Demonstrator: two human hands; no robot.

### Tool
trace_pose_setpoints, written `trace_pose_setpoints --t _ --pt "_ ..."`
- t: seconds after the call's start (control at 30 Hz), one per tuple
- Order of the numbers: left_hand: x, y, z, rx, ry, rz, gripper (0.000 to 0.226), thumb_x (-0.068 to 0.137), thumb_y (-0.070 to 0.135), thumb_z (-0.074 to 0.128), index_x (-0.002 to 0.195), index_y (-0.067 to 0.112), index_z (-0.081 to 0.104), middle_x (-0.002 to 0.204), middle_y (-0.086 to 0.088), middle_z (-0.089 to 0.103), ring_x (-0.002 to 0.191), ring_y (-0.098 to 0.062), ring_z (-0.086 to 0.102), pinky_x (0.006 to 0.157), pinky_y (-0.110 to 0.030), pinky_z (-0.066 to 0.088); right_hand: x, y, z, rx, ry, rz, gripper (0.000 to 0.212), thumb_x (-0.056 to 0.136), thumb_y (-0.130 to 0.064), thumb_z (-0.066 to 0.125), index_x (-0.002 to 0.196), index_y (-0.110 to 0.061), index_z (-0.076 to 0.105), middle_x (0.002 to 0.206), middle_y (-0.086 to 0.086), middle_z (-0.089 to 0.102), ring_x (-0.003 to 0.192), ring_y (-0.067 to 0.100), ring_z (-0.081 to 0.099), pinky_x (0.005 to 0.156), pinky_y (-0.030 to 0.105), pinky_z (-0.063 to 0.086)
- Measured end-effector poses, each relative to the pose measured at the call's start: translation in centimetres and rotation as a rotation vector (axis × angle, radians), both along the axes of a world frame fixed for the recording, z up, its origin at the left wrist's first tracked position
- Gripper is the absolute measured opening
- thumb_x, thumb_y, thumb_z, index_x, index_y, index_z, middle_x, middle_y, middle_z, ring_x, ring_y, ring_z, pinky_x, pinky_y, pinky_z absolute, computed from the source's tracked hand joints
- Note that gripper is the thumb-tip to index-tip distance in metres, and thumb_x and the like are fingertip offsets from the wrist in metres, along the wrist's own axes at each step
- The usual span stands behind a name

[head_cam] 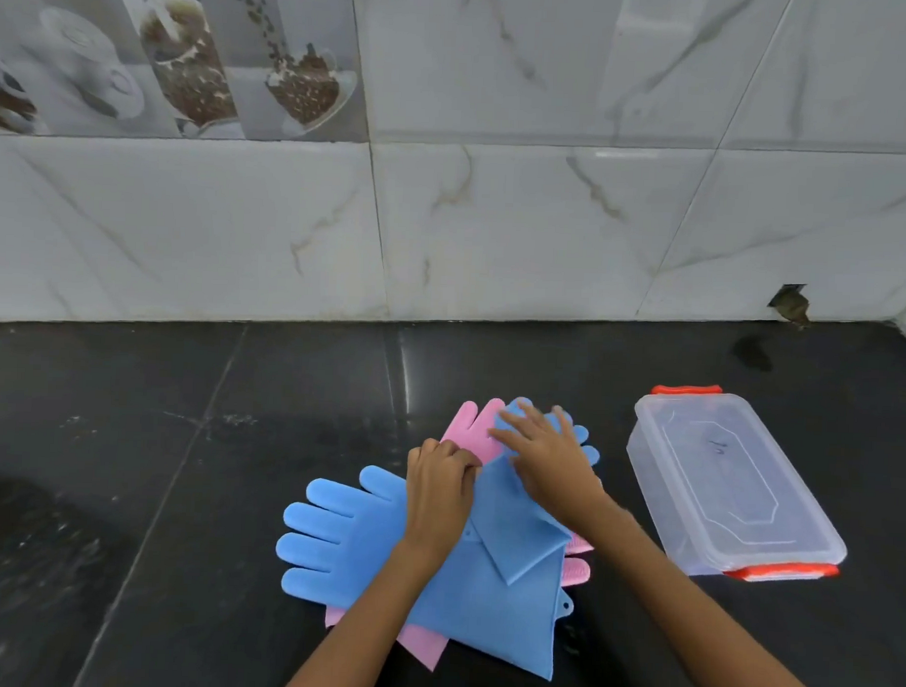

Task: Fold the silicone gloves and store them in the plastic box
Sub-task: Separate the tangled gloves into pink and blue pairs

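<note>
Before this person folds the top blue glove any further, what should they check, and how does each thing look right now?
1. Left hand grips the upper blue glove at its edge: ok.
2. Right hand lies flat on that glove's finger end: ok.
3. Lower blue glove lies flat, unfolded beneath: ok.
4. Pink gloves are out of the fold's way: not ok, they lie under the blue ones.
5. Plastic box is open to take gloves: not ok, lid on.
6. Box latches fastened: cannot tell.

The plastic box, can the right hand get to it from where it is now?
Probably yes. The plastic box sits on the counter just right of the right hand, with nothing between them. That hand lies flat on a blue glove, so it must let go first. The lid looks closed.
</note>
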State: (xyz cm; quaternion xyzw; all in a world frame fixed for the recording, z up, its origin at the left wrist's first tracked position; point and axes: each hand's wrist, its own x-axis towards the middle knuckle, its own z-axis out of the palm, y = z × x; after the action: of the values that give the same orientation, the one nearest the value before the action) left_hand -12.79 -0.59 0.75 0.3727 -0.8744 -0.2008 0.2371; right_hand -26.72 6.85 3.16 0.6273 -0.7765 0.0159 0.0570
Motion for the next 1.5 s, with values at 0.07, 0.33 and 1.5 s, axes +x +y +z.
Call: trace_pose_setpoints --t 0.07,0.33,1.5 --pt "0.7 0.1 0.5 -0.037 0.065 0.0 0.015 0.078 0.003 0.065 0.073 0.017 0.067 0.072 0.002 0.063 0.069 -0.023 0.051 0.068 -0.03 0.035 -0.6 -1.7 0.8 0.244 -0.111 0.11 0.046 0.093 -0.013 0.046 0.135 -0.032 0.046 0.15 -0.005 0.036 0.143 0.017 0.022 0.115 0.044 0.009" --pt "9.2 -2.8 3.8 0.07 0.196 0.04 0.017 0.085 0.005 0.061 0.082 0.018 0.07 0.081 0.009 0.059 0.073 -0.006 0.056 0.069 -0.021 0.043 -1.1 -5.4 2.0 0.267 -0.229 0.206 0.032 0.083 -0.021 0.067 0.113 -0.027 0.058 0.128 -0.007 0.055 0.125 0.017 0.046 0.112 0.042 0.026" --pt "19.2 -6.4 -1.8 0.217 -0.069 0.215 0.026 0.091 0.04 0.055 0.1 0.018 0.067 0.093 0.0 0.062 0.087 -0.014 0.049 0.077 -0.025 0.038 12.4 -6.8 -3.6 -0.085 -0.498 -0.06 0.027 0.084 -0.022 0.068 0.11 -0.013 0.069 0.106 0.001 0.072 0.094 0.021 0.066 0.086 0.031 0.049"
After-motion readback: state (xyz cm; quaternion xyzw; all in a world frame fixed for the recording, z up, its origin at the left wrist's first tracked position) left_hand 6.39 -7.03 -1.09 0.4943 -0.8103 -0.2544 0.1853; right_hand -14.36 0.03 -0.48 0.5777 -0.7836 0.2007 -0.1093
